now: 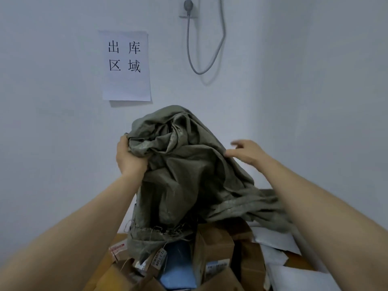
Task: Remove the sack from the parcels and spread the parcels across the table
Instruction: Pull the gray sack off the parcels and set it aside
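A crumpled grey-green woven sack (189, 175) is lifted in front of me, its frayed open end hanging over a heap of parcels (214, 250). My left hand (130, 156) grips a bunch of the sack's upper left part. My right hand (245, 151) is at the sack's right side with fingers spread and relaxed, its fingertips touching or just off the fabric. The parcels are brown cardboard boxes, a blue soft packet (178, 267) and white mailers (279, 244), piled on a wooden table (298, 262). The sack's lower folds hide part of the heap.
A white wall stands close behind the table. A paper sign (126, 66) with printed characters is stuck on it, and a grey cable (190, 51) loops down from a wall socket. The table's far edge meets the wall.
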A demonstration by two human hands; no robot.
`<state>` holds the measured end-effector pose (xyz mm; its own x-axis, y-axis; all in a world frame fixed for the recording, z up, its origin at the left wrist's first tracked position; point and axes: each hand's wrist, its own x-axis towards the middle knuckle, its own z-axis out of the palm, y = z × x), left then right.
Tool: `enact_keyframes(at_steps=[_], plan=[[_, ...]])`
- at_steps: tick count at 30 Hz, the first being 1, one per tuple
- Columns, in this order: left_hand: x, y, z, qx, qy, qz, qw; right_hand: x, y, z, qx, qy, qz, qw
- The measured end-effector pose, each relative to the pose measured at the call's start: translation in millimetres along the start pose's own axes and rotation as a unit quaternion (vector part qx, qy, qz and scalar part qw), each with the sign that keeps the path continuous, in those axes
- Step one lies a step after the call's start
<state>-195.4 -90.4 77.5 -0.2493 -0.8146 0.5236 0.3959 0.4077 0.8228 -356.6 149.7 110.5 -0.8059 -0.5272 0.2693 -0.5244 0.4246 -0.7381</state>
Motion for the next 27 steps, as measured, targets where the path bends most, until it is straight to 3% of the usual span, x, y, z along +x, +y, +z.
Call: enact_keyframes(at_steps=[4, 6, 8, 11, 13, 15, 21, 24, 27], plan=[[-4, 0, 3, 0.025, -0.070, 0.054, 0.996, 3, -35, -5, 0.031, -0.075, -0.092, 0.993], [-12, 6, 6, -0.021, -0.099, 0.043, 0.994, 4, -44, 3, 0.050, -0.090, -0.105, 0.989], [-16, 5, 9, -0.026, -0.099, 0.045, 0.994, -2, -47, 20, 0.113, -0.126, -0.124, 0.978], [-20, 4, 14, 0.051, -0.059, 0.057, 0.995, -10, -47, 57, 0.163, -0.140, -0.174, 0.961], [-24, 7, 18, 0.104, -0.046, 0.059, 0.992, -9, -49, 76, 0.199, -0.115, -0.165, 0.959], [-37, 11, 22, 0.157, -0.082, 0.064, 0.982, -5, -52, 85, 0.230, -0.086, -0.148, 0.958], [-73, 7, 37, 0.248, -0.353, 0.039, 0.901, -4, -49, 83, 0.254, -0.007, -0.128, 0.959], [-73, 8, 37, 0.227, -0.393, 0.010, 0.891, -8, -43, 81, 0.228, 0.061, -0.125, 0.964], [-74, 17, 40, 0.100, -0.385, -0.050, 0.916, -11, -40, 77, 0.159, 0.129, -0.142, 0.968]])
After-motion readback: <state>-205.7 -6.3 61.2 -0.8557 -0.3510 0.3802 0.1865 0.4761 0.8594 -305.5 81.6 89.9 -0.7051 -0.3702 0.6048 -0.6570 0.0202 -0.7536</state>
